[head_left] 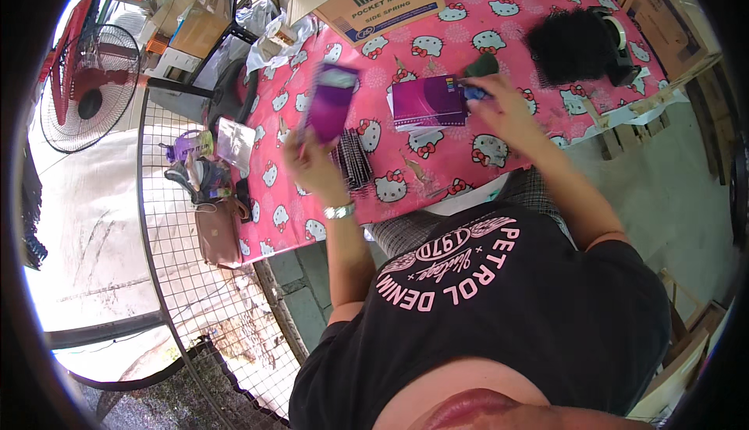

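Head view: left hand [312, 161] raised over the desk's [437, 172] near edge, fingers closed around a purple notebook [331, 102], blurred and tilted upright. Right hand [503, 110] resting mid-desk beside a stack of purple notebooks [429, 102], fingers curled on a small blue object [474, 92]; exact pinch hard to tell. Black spiral coils [355, 157] lying between the hands. Probably light, card-stiff and somewhat slick; best taken by a long edge, thumb flat on the cover.
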Available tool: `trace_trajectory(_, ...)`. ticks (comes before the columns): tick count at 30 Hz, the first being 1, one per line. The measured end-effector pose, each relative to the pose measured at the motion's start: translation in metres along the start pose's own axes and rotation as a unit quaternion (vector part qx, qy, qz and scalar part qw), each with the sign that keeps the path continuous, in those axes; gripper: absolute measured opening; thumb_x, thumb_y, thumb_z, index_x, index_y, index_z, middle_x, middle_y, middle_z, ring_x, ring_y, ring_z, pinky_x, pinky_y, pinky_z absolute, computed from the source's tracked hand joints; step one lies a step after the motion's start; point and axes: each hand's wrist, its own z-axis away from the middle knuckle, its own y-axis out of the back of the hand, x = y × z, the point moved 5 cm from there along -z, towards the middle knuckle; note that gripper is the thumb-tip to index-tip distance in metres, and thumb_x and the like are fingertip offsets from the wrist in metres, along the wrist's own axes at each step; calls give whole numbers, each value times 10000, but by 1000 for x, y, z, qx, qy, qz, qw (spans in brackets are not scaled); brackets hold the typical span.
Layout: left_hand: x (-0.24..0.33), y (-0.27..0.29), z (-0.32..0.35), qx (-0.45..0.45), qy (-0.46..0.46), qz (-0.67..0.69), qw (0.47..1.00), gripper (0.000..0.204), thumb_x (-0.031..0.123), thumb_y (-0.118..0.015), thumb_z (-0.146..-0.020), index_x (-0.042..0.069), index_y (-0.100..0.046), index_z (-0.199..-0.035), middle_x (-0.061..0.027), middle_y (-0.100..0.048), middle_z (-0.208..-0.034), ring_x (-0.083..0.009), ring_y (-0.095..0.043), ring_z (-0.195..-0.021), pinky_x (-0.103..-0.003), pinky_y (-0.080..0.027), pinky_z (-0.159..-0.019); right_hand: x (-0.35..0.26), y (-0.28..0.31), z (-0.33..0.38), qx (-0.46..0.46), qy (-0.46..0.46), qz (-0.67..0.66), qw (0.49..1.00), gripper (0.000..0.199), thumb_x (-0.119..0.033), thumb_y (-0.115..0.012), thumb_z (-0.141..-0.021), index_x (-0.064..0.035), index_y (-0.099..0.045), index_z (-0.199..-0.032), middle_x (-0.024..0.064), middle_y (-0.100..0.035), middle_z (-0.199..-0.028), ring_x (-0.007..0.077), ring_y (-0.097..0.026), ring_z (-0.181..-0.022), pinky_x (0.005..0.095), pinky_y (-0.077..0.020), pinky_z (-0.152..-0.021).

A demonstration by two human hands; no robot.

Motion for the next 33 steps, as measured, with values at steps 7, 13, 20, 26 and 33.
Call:
trace_trajectory(7, -29, 118, -11, 17, -2, -472, 882, 222, 169, -695, -857, -4, -652, -988, -112, -664, -926, -208, -626, -778, -327, -484, -673, 112, 7, 44, -30, -9, 329, 944, 290, -268, -679, -817, -91, -621, -1039, 164, -581, -1051, 360, -570, -1032, 430, -489, -829)
trace_trajectory(13, -18, 74, -14, -21, -212, -557, 803, 221, 128, -684, -795, 22, -662, -987, -137, -662, -1007, -329, -589, -962, -438, -438, -869, 168, 59, -64, 114, -112, 491, 856, 193, -243, -611, -850, -56, -638, -885, 125, -594, -1000, 295, -599, -1005, 422, -515, -805)
trace_trajectory(20, -24, -121, 77, -460, -366, -317, 744, 319, 156, -675, -794, 68, -633, -1098, -114, -624, -1135, -323, -566, -1061, -437, -446, -943, 200, 41, -90, -66, -111, 584, 801, 219, -146, -513, -883, -62, -632, -1047, 118, -587, -1102, 270, -602, -1038, 413, -533, -821)
trace_trajectory(26, -52, -127, 101, -520, -396, -381, 653, 287, 190, -643, -825, 91, -626, -1094, -41, -632, -1111, -229, -612, -970, -367, -524, -802, 198, 50, -80, -21, -112, 518, 848, 221, -101, -519, -872, -54, -623, -1062, 133, -624, -1057, 295, -617, -1027, 430, -539, -843)
trace_trajectory(33, -41, -127, 82, -538, -424, -328, 651, 266, 153, -628, -812, 84, -613, -1067, -54, -656, -989, -222, -645, -809, -354, -544, -677, 159, 71, -83, 129, -66, 368, 918, 344, -120, -577, -824, -90, -634, -1161, 170, -592, -1066, 368, -625, -931, 452, -530, -794)
